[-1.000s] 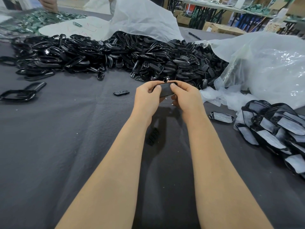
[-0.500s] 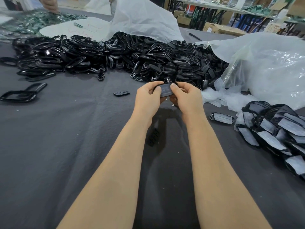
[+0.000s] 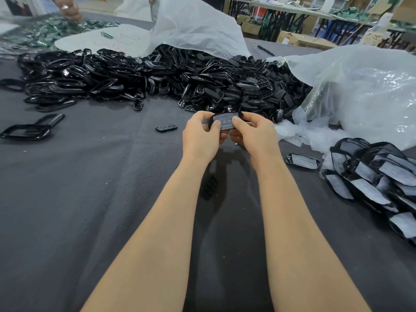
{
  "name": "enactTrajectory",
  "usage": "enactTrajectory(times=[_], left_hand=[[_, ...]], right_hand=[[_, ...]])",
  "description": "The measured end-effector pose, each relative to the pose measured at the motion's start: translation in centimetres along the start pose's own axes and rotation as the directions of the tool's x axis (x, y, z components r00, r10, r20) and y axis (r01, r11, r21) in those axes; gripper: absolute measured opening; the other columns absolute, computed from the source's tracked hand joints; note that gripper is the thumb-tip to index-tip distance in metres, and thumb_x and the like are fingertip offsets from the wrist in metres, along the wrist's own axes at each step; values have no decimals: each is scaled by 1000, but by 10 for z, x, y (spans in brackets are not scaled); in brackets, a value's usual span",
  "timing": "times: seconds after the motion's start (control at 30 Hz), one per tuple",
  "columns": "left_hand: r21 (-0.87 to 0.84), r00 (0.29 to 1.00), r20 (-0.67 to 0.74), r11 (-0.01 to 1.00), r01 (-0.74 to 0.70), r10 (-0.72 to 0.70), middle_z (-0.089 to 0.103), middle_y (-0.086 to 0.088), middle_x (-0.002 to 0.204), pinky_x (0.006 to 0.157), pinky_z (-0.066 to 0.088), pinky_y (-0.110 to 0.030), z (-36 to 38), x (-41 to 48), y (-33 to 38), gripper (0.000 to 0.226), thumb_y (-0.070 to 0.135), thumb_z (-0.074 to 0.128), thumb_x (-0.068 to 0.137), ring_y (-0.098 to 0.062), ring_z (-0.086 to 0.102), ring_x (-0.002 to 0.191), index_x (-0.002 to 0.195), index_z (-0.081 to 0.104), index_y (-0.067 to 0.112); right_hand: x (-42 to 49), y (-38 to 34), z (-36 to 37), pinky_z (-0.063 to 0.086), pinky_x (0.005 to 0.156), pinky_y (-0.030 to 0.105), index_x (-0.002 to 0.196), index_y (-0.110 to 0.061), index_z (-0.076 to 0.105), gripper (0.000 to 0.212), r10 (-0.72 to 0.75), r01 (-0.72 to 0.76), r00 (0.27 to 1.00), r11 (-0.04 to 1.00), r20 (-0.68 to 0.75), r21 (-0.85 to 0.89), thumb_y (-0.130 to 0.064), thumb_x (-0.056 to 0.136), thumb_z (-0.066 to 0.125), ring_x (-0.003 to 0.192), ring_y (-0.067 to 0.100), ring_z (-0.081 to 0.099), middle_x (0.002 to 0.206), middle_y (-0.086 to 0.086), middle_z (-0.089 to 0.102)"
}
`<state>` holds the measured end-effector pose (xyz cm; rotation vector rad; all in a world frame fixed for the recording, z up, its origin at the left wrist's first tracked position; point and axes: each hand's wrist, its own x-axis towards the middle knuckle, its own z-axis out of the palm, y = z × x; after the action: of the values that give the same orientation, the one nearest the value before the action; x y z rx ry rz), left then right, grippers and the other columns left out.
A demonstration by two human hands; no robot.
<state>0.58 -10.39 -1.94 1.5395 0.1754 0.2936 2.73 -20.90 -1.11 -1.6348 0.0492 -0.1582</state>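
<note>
Above the counter, just short of the pile of black parts, I hold a fob in both grips. My left grip pinches its left end, thumb on the grey face and fingers curled beneath. My right grip pinches the right end the same way, thumb pressed near the upper edge of the face. The fob is clear of the cloth and lies crosswise between the grips. Its grey face, with round button marks and a black rim around it, is turned up toward me.

Between my forearms a lone black part lies on the counter. A small plate lies to the left of my left grip, apart from it. Further left, two black frames lie touching each other.

The pile spills from under a white bag, and to its right sits a crumpled clear bag. At my right lies a stack of grey-faced pieces, with one piece just beside it. At the far left another person's hand reaches down to green boards
</note>
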Motion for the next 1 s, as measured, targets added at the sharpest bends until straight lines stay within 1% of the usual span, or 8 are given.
enactTrajectory(times=[0.2,0.3,0.43,0.57,0.63,0.77,0.9,1.0], left_hand=[[37,999,-6,999,-35,35,68,0,83,61,55,-15,0,-1,-1,20,14,54,97,3,65,59,91,49,32],[61,999,21,998,-36,34,70,-3,91,74,58,-26,0,-2,-1,14,19,58,95,-6,68,74,102,50,27],[103,999,44,994,-33,29,70,-3,96,85,57,-37,2,-1,-1,20,14,60,94,-15,69,86,101,49,29],[99,1000,21,995,-22,20,69,0,90,83,58,-37,0,0,-1,23,11,58,94,-9,68,78,93,49,32],[101,1000,3,995,-13,13,69,-1,90,83,58,-38,0,1,-2,22,11,58,94,-10,68,78,94,50,32],[92,1000,-17,996,-4,5,68,0,89,85,57,-39,0,3,-2,23,11,58,94,-12,67,80,94,50,32],[47,1000,-13,999,8,-7,68,2,86,82,58,-31,0,4,-3,22,9,56,95,-3,65,69,99,51,30],[-7,999,8,999,33,-33,69,0,89,75,58,-22,1,4,-2,24,6,51,96,0,64,66,114,56,22]], right_hand=[[0,-1,2,49,53,13,93,-16,59,9,-13,12,999,999,-35,-37,-7,92,58,60,5,61,78,-1,64],[0,-1,2,48,53,12,105,-8,61,13,-14,10,998,998,-66,-56,-8,92,59,59,3,60,79,0,64],[0,1,2,50,54,13,109,-5,62,17,-22,16,997,997,-78,-76,-9,92,59,58,2,61,80,0,65],[-1,0,2,54,63,19,95,-15,61,7,-36,32,998,996,-45,-88,-9,92,59,66,8,64,81,0,66],[0,0,2,55,65,21,91,-19,59,11,-36,35,999,996,-8,-88,-8,92,59,71,12,65,83,2,67],[0,2,3,57,75,29,113,-4,59,21,-48,55,997,987,53,-151,-5,92,58,85,21,68,99,13,69],[0,1,4,55,66,20,112,-1,59,20,-79,82,996,987,30,-139,-3,92,57,71,13,65,88,8,68],[2,2,3,54,64,19,108,-3,60,16,-55,56,998,993,11,-103,-2,92,56,66,10,63,80,3,66]])
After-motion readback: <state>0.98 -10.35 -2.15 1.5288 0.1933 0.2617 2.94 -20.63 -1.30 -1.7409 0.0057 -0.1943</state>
